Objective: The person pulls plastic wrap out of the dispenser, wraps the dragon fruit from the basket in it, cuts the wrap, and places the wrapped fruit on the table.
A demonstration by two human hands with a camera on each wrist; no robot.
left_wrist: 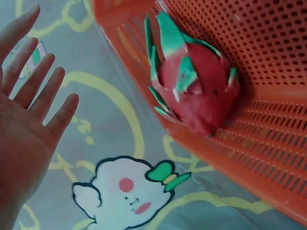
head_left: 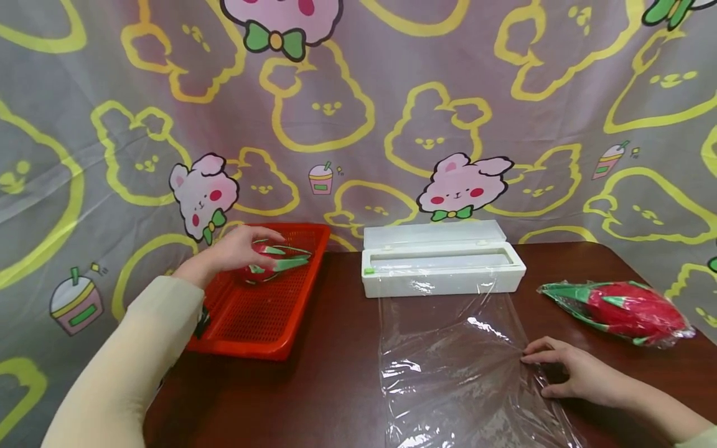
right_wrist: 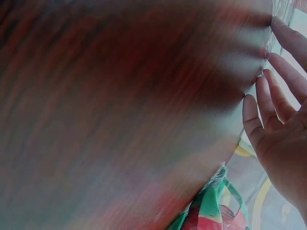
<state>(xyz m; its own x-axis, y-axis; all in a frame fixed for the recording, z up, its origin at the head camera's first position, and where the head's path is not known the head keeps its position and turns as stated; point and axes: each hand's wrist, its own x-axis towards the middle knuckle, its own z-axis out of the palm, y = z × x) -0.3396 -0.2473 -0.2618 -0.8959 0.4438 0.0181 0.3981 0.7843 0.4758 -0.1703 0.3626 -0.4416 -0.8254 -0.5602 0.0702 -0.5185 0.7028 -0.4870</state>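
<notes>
My left hand (head_left: 238, 247) reaches over the orange-red plastic basket (head_left: 288, 351) at the left. In the left wrist view its fingers are spread and straight, apart from a red dragon fruit with green scales (left_wrist: 204, 91) that lies in the basket. A sheet of clear cling film (head_left: 448, 367) runs out from a white dispenser box (head_left: 442, 285) over the table. The fingertips of my right hand (head_left: 585, 373) touch the film's right edge, the fingers fairly straight in the right wrist view. Behind that hand lies another dragon fruit (head_left: 638, 309), wrapped in clear film.
The dispenser's lid (head_left: 434, 233) stands raised, and a green piece (head_left: 368, 271) sits at its left end. A cartoon-patterned cloth (head_left: 347, 124) hangs behind the dark brown table (head_left: 330, 386). Something dark shows beside the basket, partly hidden by the left sleeve.
</notes>
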